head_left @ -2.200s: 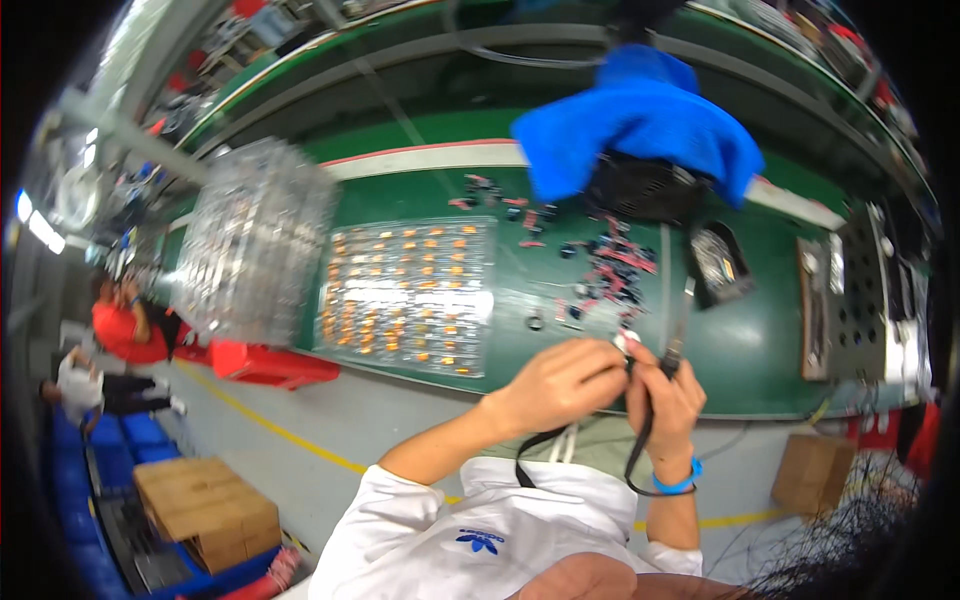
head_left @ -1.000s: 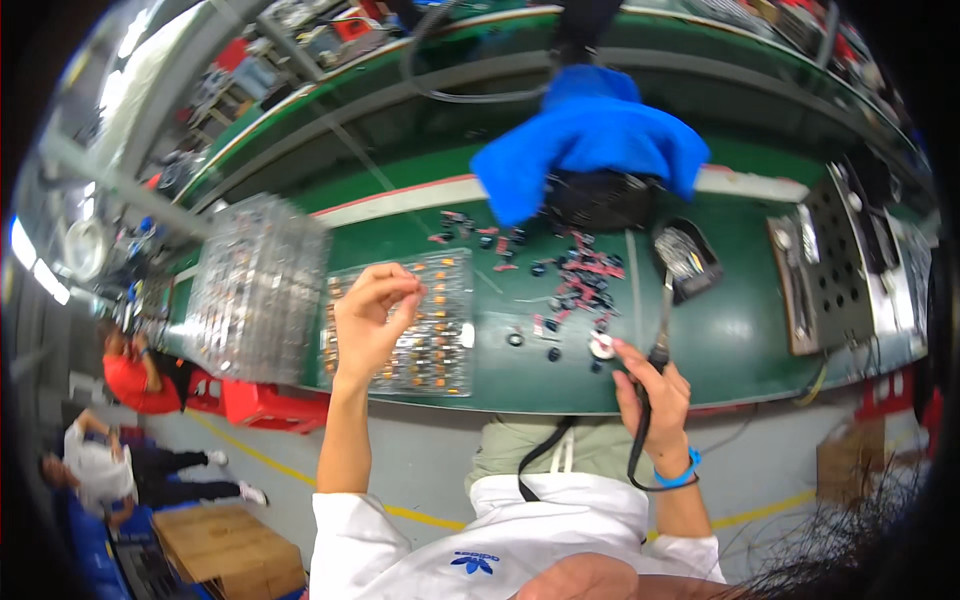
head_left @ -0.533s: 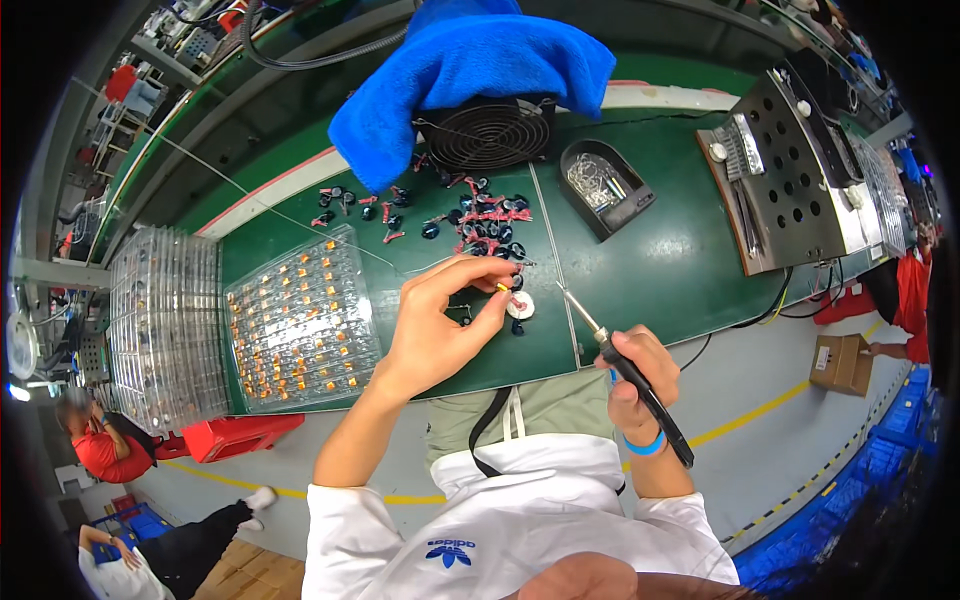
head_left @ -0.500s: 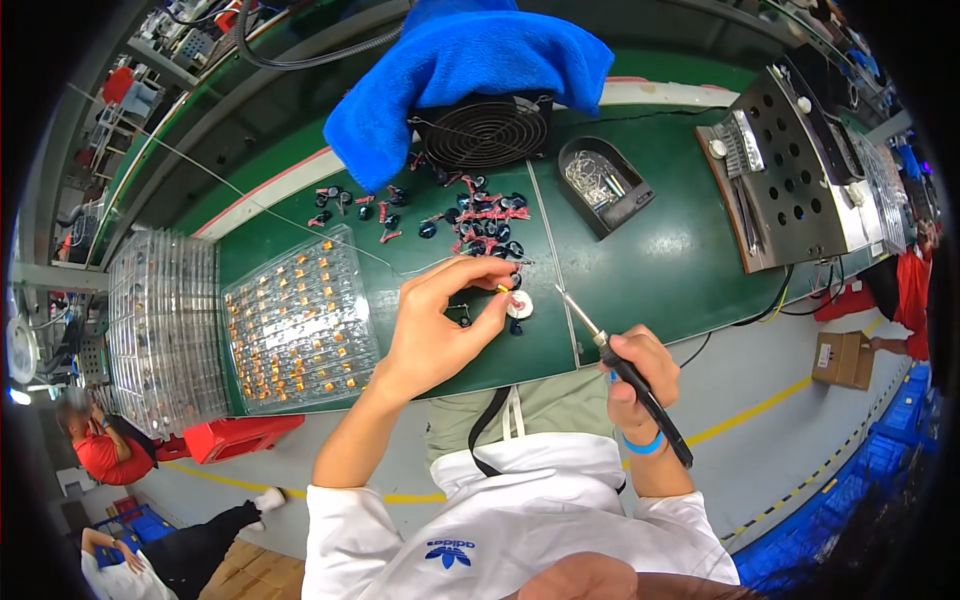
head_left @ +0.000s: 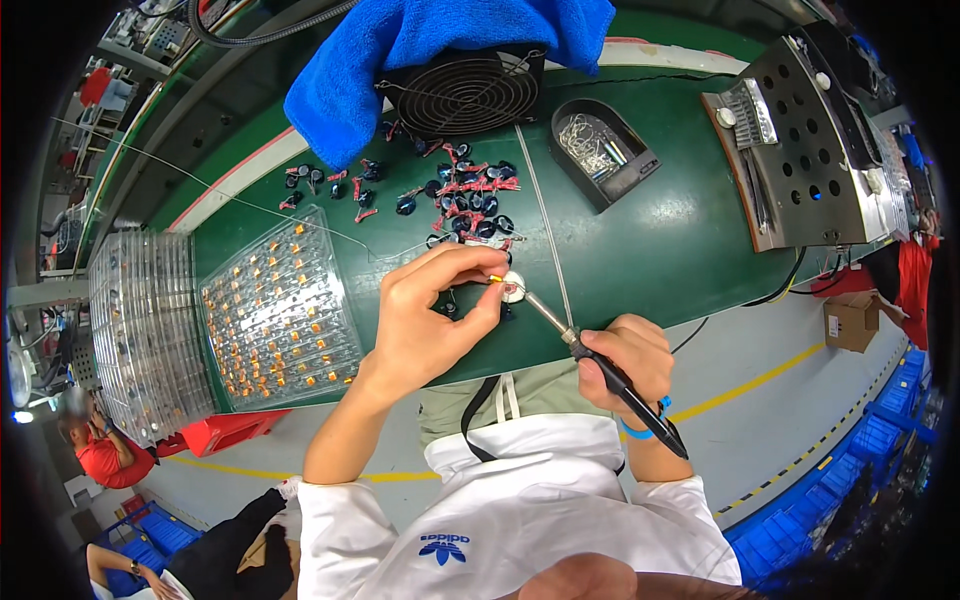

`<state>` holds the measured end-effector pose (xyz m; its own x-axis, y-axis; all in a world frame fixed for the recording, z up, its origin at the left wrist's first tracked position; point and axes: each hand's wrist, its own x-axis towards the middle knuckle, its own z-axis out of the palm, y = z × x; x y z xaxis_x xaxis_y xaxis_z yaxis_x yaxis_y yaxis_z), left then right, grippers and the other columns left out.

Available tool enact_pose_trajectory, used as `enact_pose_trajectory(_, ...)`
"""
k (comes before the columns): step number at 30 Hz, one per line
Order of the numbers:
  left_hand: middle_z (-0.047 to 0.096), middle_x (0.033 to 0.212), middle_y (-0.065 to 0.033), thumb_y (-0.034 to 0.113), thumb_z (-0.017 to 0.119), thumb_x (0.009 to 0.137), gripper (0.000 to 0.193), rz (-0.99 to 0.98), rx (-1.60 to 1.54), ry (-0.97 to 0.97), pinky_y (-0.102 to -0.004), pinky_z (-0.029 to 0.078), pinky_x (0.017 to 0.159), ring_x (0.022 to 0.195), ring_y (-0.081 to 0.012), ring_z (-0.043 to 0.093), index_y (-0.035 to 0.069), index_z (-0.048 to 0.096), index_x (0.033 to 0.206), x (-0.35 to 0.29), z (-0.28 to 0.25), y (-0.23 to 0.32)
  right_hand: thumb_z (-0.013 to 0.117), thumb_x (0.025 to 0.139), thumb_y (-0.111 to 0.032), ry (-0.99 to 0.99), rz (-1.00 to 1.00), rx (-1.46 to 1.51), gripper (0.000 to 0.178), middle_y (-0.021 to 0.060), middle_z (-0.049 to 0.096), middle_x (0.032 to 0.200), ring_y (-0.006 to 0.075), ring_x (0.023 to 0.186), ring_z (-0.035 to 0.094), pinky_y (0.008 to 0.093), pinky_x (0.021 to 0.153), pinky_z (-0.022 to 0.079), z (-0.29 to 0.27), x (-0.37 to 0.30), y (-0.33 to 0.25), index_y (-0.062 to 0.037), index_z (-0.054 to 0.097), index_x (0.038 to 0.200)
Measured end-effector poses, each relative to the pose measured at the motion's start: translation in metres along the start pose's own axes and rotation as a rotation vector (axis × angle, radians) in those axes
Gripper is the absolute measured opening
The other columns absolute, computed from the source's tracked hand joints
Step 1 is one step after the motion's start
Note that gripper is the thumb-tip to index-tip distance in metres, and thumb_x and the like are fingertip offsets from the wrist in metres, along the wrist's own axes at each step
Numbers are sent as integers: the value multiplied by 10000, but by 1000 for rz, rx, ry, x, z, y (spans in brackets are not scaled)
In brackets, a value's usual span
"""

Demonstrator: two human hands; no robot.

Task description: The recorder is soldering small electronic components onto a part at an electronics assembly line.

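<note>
Green desk carries everything. Stack of clear trays at its left end; blue cloth draped over a black fan at the back; flat clear tray with rows of orange bits just right of the stack. Black bin of thin metal pieces sits right of the fan. Hands: left hand is over the desk's near edge, thumb and fingertips nearly closed, pinching a tiny yellow piece; right hand is curled around the dark handle of a soldering iron, shaft angled up-left. Iron looks light and rigid, handle probably grippy; take it by the handle only, the metal shaft is likely hot. Loose black discs with red leads lie heaped beyond the left hand; leads look soft and easy to snag, so better held by the disc body. White round piece sits between the left fingertips and the iron's tip; looks light, hold by the rim; tip contact can't be told. Yellow piece, smallest, is at the left fingertips beside the white round piece: probably near weightless, easily dropped or bent, best pinched lightly at the end away from the heat.
</note>
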<state>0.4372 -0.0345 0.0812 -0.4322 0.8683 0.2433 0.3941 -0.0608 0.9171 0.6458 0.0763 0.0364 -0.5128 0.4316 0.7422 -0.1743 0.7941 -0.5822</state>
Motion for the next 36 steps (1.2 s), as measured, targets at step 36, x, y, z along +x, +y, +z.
enact_pose_trajectory(36,733,956,-115,-96,731,776,311,72,14,-10,-284,588,778,861,-190,730,-20,711,1077,-1,2,0,715,877,-180,-16,35,10,227,77,575,577,226,465,530,320,459,427,-5,0,-2,42,672,858)
